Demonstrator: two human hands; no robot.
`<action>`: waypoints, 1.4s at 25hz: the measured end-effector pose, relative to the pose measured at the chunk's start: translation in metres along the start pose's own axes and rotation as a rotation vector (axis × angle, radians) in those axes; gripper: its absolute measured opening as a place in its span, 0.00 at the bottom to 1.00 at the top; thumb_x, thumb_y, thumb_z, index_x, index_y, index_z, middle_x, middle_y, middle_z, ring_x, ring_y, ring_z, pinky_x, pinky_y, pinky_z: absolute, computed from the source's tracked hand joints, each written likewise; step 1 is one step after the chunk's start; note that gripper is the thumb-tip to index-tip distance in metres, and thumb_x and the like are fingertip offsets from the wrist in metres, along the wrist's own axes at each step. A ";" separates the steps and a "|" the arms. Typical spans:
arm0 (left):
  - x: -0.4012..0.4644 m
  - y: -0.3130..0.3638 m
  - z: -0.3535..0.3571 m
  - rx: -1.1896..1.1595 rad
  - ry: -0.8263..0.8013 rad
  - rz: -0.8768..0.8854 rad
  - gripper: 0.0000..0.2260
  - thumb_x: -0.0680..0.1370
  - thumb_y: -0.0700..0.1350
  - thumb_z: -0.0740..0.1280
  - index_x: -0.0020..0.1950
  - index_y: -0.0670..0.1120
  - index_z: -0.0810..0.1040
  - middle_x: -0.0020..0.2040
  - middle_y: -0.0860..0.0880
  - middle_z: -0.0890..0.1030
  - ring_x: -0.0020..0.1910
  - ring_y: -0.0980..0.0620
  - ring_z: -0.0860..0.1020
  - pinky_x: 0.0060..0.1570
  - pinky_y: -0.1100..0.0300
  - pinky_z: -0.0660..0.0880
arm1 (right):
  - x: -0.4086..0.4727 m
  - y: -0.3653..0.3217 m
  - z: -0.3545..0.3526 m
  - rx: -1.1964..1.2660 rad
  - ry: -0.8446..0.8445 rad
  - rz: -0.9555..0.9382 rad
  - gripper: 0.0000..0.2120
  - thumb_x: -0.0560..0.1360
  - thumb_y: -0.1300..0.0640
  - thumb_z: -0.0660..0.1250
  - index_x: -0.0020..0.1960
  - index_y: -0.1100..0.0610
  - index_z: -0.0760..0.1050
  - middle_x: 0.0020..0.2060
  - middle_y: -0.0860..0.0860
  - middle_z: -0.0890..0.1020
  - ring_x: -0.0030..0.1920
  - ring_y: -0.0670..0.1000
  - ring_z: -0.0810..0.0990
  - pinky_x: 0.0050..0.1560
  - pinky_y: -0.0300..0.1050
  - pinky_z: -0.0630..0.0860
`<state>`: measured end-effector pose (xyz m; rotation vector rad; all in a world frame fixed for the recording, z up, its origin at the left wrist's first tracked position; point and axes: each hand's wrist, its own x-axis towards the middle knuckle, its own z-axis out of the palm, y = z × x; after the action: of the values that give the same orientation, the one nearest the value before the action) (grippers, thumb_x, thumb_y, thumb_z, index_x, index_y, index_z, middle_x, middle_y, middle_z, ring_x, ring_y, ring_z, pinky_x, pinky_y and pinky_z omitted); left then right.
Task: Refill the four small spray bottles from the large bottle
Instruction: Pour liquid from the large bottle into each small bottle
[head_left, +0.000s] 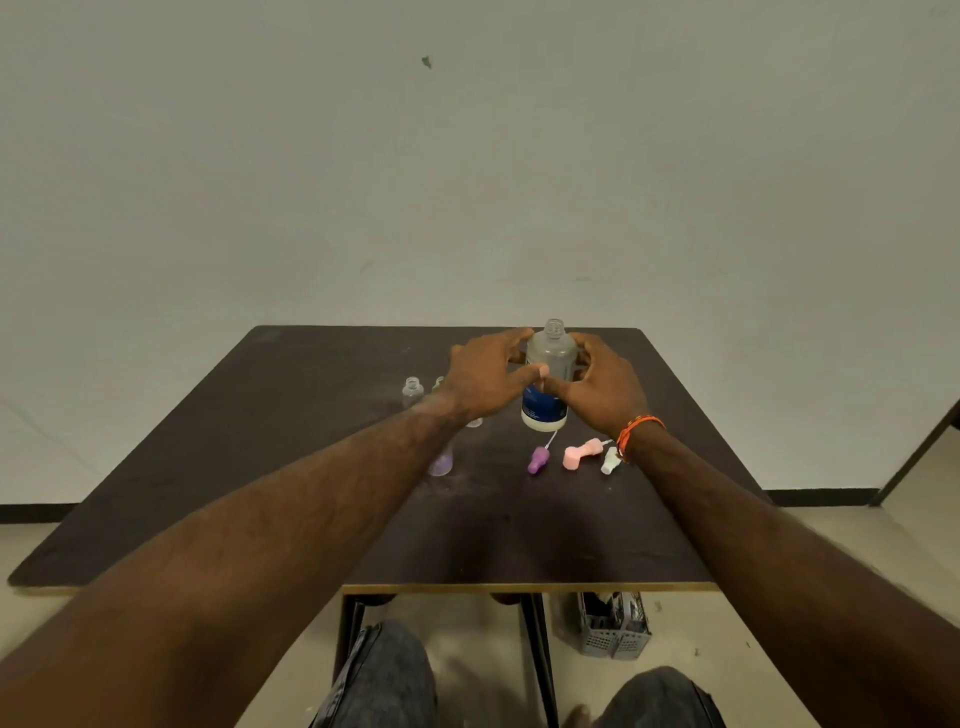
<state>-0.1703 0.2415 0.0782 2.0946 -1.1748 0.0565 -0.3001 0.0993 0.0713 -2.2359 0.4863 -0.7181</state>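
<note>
The large translucent bottle (551, 364), uncapped, with a blue label, stands upright on the dark table (322, 514). My left hand (488, 376) and my right hand (602, 382) curl round its sides, thumbs meeting in front. A small clear bottle (412, 391) with no cap stands to the left. A second one (439, 385) peeks out behind my left wrist, a third (474, 422) shows its base under the wrist, and a purple-tinted bottle (441, 460) is half hidden under my forearm. Purple (538, 460), pink (581, 453) and white (609, 460) spray caps lie in front.
The table's near edge (519, 587) runs above my knees. A grey plastic basket (613, 626) sits on the floor under the table's right side. A wall stands close behind the table's far edge.
</note>
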 end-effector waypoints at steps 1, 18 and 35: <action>-0.010 -0.003 -0.006 0.005 0.002 -0.012 0.27 0.76 0.63 0.70 0.73 0.54 0.75 0.62 0.54 0.85 0.63 0.53 0.81 0.71 0.37 0.68 | -0.008 -0.004 0.006 0.001 -0.010 0.000 0.32 0.65 0.40 0.79 0.64 0.49 0.72 0.57 0.45 0.81 0.53 0.46 0.81 0.56 0.47 0.80; -0.096 -0.065 -0.023 0.054 0.118 -0.034 0.28 0.71 0.54 0.68 0.71 0.52 0.75 0.66 0.56 0.78 0.70 0.53 0.70 0.65 0.53 0.58 | -0.057 -0.009 0.065 0.048 -0.182 0.044 0.33 0.68 0.51 0.80 0.67 0.51 0.68 0.64 0.51 0.78 0.60 0.52 0.79 0.60 0.49 0.79; -0.109 -0.107 0.011 0.046 0.027 -0.326 0.12 0.78 0.60 0.72 0.55 0.59 0.74 0.42 0.62 0.77 0.47 0.60 0.75 0.62 0.46 0.65 | -0.059 -0.003 0.079 0.105 -0.173 0.096 0.41 0.66 0.46 0.80 0.71 0.47 0.61 0.69 0.48 0.73 0.66 0.50 0.74 0.66 0.50 0.75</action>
<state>-0.1562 0.3488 -0.0300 2.2921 -0.8108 -0.0400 -0.2961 0.1742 0.0075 -2.1378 0.4566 -0.4841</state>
